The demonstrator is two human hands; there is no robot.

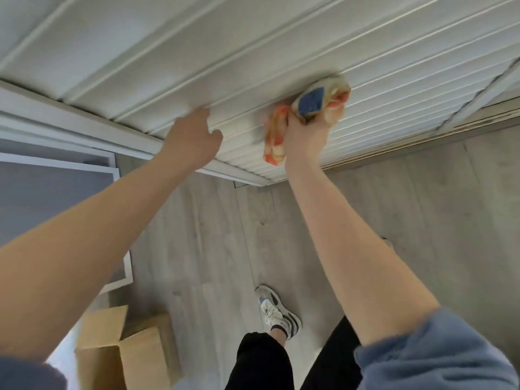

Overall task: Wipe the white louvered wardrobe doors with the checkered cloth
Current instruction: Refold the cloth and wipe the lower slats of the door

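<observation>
Head view, looking steeply down along the door face.

White louvered wardrobe door [281,52] is filling the upper half of the frame, its slats running diagonally from 8 o'clock up to 2 o'clock. Its lower edge is meeting the grey wood-look floor [422,206] along a line passing through frame centre.

Right hand [305,133] is sitting at about 1 o'clock from frame centre, fingers closed tight around the checkered cloth [315,101]. The cloth is bunched into a wad, showing a blue patch, cream and orange-red; the wad is pressing against the slats just above the hand. A loose tail of it is hanging at the hand's 9 o'clock side, down toward the door's lower edge. The cloth is motion-blurred.

Left hand [194,139] is sitting at about 11 o'clock from centre, holding nothing. Fingers are spread loosely, their tips lying on a slat near the door's left edge, thumb held apart from them. The two hands are well apart on the same door.

Both forearms are bare, with blue sleeves [433,353] pushed up toward the elbows.

At 6 o'clock: black trousers and one white sneaker [277,311] standing on the floor. At 7 o'clock: an open cardboard box [135,353] resting on the floor.
</observation>
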